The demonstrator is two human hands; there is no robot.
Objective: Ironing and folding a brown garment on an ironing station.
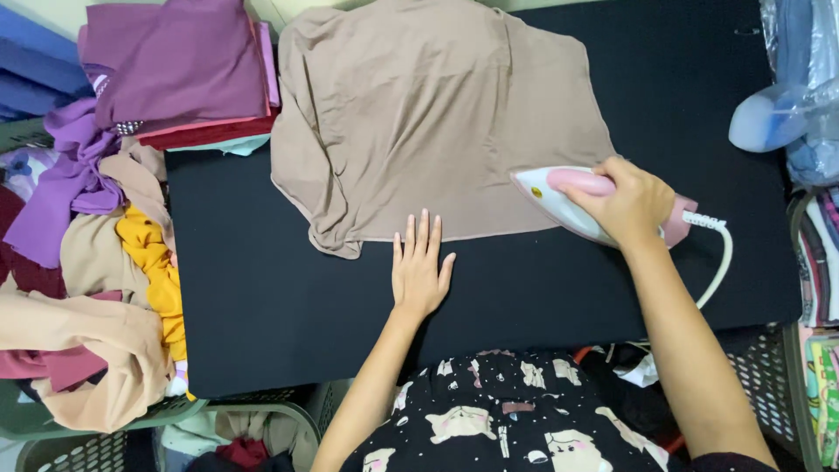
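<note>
Flat at centre frame, the left hand [419, 271] lies with fingers spread, fingertips touching the beige cloth [428, 122]. Right hand [631, 203] grips the pink-and-white iron [559, 197] at the cloth's right edge.

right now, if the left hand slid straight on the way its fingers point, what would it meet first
The left hand lies flat on the black board, fingers pointing away from the person. Straight on, it would first meet the near hem of the beige garment, which its fingertips already seem to touch.
</note>
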